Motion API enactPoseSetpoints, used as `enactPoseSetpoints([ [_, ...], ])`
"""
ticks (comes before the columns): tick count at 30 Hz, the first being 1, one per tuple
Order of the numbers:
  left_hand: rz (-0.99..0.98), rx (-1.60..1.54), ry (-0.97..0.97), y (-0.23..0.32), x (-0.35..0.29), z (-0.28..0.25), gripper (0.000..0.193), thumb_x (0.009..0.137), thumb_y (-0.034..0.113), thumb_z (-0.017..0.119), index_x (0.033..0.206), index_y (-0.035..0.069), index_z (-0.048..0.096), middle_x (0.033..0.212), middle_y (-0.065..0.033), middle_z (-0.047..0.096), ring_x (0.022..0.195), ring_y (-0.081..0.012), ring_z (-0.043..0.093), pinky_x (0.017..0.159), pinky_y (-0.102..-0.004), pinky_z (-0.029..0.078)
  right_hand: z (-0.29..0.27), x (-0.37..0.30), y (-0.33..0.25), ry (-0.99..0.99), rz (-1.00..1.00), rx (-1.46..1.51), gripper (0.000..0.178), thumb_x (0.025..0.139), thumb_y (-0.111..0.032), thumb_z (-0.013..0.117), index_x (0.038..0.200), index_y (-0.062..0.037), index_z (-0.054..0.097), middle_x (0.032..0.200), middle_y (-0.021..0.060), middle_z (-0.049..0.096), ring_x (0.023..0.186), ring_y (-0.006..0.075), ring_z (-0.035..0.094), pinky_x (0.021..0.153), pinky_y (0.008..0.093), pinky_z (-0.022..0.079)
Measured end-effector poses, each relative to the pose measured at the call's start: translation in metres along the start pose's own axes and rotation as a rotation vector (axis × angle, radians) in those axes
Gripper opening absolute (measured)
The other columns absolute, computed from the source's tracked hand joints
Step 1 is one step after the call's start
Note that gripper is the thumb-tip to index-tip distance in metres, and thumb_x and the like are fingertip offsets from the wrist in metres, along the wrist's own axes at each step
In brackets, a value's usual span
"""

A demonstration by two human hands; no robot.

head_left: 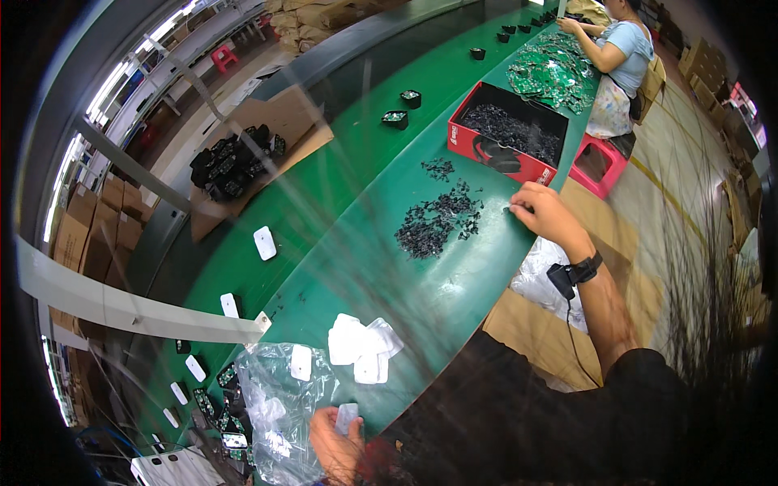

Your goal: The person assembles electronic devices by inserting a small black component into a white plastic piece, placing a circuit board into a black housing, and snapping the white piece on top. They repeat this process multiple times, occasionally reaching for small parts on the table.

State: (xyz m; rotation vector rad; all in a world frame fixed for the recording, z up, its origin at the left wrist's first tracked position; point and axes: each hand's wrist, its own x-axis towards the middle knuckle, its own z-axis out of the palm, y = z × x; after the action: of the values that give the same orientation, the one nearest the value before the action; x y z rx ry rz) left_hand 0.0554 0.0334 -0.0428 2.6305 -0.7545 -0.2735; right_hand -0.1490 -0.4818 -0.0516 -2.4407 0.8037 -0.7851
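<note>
My left hand (332, 447) grips a small white plastic cover (347, 416) at the table's near edge. Just beyond it lies a loose stack of similar white covers (356, 344), beside a clear plastic bag (279, 397) with another white cover (301, 363) on top. Over the table's right edge, my right hand (545, 212) is closed in a pinch; what sits at its fingertips is too small to name. Left of that hand, small black plastic pieces (438, 223) are spread in a pile. A wrist strap with a cord circles my right wrist.
Beyond my right hand stands a red box (506, 162) of black pieces. A green conveyor belt (324, 194) carries white covers and black housings. A carton (300, 121) holds black parts. Farther off, a person (620, 61) works beside heaped green circuit boards (551, 73).
</note>
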Motion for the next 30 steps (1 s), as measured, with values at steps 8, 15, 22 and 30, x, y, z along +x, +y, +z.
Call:
enactPoseSetpoints([
  [8,-0.25,-0.942,0.305,0.048,-0.016,-0.016,0.053,0.073,-0.002,0.079,0.117,0.005,0.05,0.101,-0.0137,0.064,0.081,-0.0236,0.064,0.063,-0.0335,0.052,0.034,0.023,0.016,-0.105,-0.312,-0.276,0.01,0.078,-0.01,0.067,0.075,-0.001,0.064,0.08,0.0165,0.064,0.078,0.0365,0.064,0.072,0.0458,0.053],
  [15,-0.148,-1.122,0.247,0.074,-0.003,0.003,0.047,0.082,-0.014,0.071,0.123,0.0,0.052,0.102,-0.0146,0.07,0.084,-0.0193,0.07,0.069,-0.0254,0.054,0.044,-0.008,-0.161,-0.453,-0.447,0.502,0.007,0.083,-0.005,0.073,0.087,-0.0033,0.067,0.084,0.0081,0.067,0.079,0.022,0.066,0.071,0.0332,0.052],
  [22,0.008,-1.311,0.177,0.077,-0.011,-0.007,0.051,0.083,-0.015,0.07,0.13,-0.004,0.053,0.111,-0.0122,0.067,0.102,-0.0185,0.067,0.088,-0.0291,0.055,0.088,-0.053,-0.287,-0.602,-0.735,0.813,0.011,0.084,-0.006,0.072,0.091,-0.003,0.063,0.093,0.0088,0.064,0.087,0.0276,0.062,0.078,0.0372,0.053],
  [30,-0.015,-1.315,0.239,0.069,-0.037,-0.014,0.037,0.094,-0.003,0.064,0.127,-0.009,0.049,0.114,-0.0156,0.062,0.102,-0.0182,0.062,0.081,-0.0292,0.054,0.095,-0.065,-0.306,-0.595,-0.776,0.819,0.014,0.083,-0.005,0.071,0.094,-0.002,0.062,0.093,0.0093,0.064,0.085,0.0276,0.061,0.077,0.037,0.052],
])
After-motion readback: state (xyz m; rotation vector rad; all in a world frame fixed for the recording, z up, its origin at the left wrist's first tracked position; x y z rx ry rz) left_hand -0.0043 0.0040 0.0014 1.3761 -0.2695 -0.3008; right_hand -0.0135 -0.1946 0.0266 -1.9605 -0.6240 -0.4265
